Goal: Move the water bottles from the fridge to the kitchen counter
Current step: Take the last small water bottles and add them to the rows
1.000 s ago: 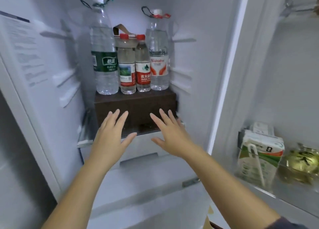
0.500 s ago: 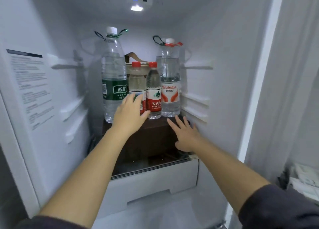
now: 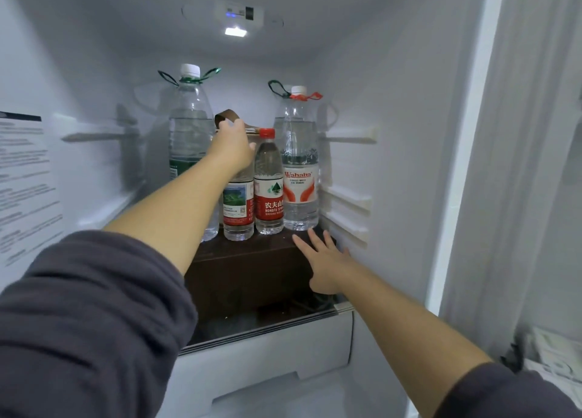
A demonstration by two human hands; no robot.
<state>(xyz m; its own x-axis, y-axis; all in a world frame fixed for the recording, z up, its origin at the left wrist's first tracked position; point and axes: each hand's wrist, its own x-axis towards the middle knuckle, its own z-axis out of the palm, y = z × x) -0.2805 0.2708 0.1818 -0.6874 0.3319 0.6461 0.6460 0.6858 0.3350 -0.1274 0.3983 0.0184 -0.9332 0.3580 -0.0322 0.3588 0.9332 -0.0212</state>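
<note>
Four clear plastic water bottles stood in a row on a dark brown box (image 3: 252, 269) inside the fridge (image 3: 393, 102). At the far left was the tall green-label bottle (image 3: 189, 127), white-capped, with a green carry loop at its neck. Next came the short landscape-label bottle (image 3: 238, 209), then the red-label bottle (image 3: 268, 184) with its red cap, and at the right the tall Wahaha bottle (image 3: 299, 165), white cap and red collar. All were upright, smooth and ribbed, touching or nearly touching their neighbours.

My left hand (image 3: 231, 148) was up at the neck of the landscape-label bottle, covering its top; the fingers curled around it, though I could not tell how firmly they gripped. Just behind my knuckles a brown strap (image 3: 225, 117) looped up (from something hidden behind the bottles). My right hand (image 3: 324, 260) lay flat with fingers spread wide, holding nothing, on the near right corner of the box, just below the Wahaha bottle.

The box was matte and square-edged, resting on a glass shelf (image 3: 283, 326) above a white drawer (image 3: 267, 351). The fridge walls were smooth white plastic with moulded shelf rails (image 3: 345, 209) close beside the Wahaha bottle on the right. There was open room above the caps up to the ceiling lamp (image 3: 235, 32), and more free space left of the green-label bottle.
</note>
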